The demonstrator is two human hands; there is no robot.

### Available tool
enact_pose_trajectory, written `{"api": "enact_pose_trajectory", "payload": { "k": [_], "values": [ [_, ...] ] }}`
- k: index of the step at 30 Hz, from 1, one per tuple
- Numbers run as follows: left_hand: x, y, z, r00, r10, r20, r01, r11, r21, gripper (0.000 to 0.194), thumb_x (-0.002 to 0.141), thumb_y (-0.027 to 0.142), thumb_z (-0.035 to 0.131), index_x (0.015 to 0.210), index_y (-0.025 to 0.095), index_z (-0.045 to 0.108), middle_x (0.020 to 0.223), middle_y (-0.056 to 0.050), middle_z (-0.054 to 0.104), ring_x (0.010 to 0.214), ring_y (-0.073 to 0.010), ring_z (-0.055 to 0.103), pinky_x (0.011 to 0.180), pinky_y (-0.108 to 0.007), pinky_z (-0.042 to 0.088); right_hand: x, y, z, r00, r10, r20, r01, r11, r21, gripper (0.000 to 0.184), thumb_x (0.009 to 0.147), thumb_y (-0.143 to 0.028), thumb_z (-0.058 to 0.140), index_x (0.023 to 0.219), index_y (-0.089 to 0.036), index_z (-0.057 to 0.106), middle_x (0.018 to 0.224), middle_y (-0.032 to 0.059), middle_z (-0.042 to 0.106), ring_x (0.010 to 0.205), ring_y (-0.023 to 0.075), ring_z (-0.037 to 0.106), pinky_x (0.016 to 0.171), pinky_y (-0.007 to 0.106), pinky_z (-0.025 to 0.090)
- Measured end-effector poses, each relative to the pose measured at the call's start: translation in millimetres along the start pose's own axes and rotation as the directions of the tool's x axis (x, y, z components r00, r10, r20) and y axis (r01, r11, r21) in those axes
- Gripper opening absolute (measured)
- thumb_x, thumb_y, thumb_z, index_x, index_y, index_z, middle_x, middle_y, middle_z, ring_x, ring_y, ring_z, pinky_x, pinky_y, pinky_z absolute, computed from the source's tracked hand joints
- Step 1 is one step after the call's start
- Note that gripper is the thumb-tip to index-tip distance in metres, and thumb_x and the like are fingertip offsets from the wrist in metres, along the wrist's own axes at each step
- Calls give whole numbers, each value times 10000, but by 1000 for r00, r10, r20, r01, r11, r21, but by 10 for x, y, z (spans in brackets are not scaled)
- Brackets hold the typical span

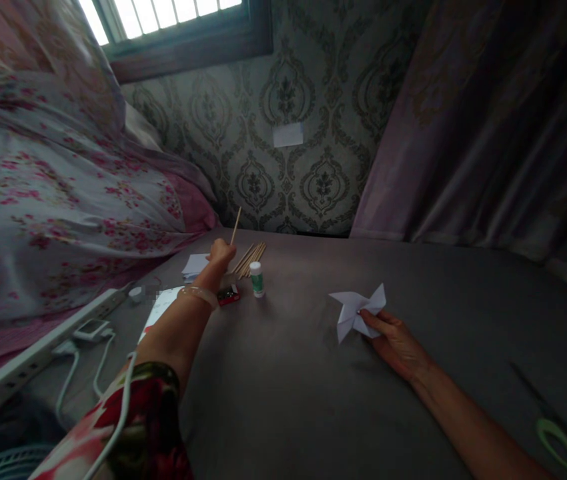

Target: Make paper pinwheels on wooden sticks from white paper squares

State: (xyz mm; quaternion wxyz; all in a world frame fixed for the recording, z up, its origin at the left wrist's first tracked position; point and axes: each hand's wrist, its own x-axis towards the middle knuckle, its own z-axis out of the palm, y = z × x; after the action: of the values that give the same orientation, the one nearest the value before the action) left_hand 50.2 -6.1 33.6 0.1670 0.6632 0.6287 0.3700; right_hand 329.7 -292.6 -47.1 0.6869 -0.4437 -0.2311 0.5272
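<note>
My left hand (221, 252) reaches far out and is closed around a thin wooden stick (236, 225), which points up from the fist. Just right of that hand lies a bundle of several similar wooden sticks (253, 259). A small white bottle with a green label (257, 280) stands upright in front of them. Below the left hand, a small red box (228, 295) holds dark bits too small to name. On the right, my right hand (396, 343) pinches a white paper pinwheel (351, 313) near its centre, thumb on top.
A stack of white paper (194, 265) lies beyond my left forearm, with a printed sheet (163, 307) nearer. A white power strip (48, 347) with plugged cables runs along the left. Green-handled scissors (561, 440) lie at the lower right. Patterned wall and curtains border the grey surface (288, 387).
</note>
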Motion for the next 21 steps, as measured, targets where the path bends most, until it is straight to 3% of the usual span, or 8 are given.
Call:
{"api": "enact_pose_trajectory", "payload": {
  "k": [3,7,10,13,16,21],
  "values": [
    [-111,120,-62,990,-44,-137,34,997,-74,126,781,173,489,885,138,550,985,-185,646,1005,-285,602,824,-391,437,9,1,2,999,-33,12,33,999,9,254,557,-325,849,746,-212,721,771,25,724,746,196,666,750,324,536],
    [-440,331,-146,978,34,-205,-84,967,-239,205,873,181,346,1023,159,484,974,-88,658,875,-134,636,768,-241,474,2,-23,26,999,-48,16,48,999,25,281,524,-339,863,738,-232,716,761,0,722,731,182,655,681,299,532],
    [-816,502,-191,965,108,-240,-230,786,-574,204,862,197,409,1050,153,473,858,-58,647,734,-121,632,719,-250,496,-3,-41,25,999,-48,-13,49,997,55,297,494,-334,877,723,-242,711,779,-20,722,720,155,642,620,257,516],
    [-1213,651,-161,982,150,-115,-185,650,-737,294,835,185,463,1129,176,452,813,-32,642,682,-117,627,696,-263,501,4,-44,0,998,-48,-33,50,997,67,297,495,-323,875,726,-240,707,782,-27,719,711,141,634,572,235,490],
    [-1549,739,-40,987,141,70,-20,551,-834,246,777,204,525,1020,175,503,847,-37,635,693,-112,621,721,-278,493,9,-47,-20,998,-44,-38,47,994,94,297,492,-303,874,720,-228,700,767,-19,718,698,146,635,559,240,475],
    [-1915,747,197,908,137,396,313,405,-859,261,631,133,591,888,157,558,767,-30,615,613,-92,564,620,-246,437,-24,-66,-1,997,-64,32,61,992,107,297,491,-296,872,714,-212,695,736,-7,718,677,151,644,620,260,496]
  ]
}}
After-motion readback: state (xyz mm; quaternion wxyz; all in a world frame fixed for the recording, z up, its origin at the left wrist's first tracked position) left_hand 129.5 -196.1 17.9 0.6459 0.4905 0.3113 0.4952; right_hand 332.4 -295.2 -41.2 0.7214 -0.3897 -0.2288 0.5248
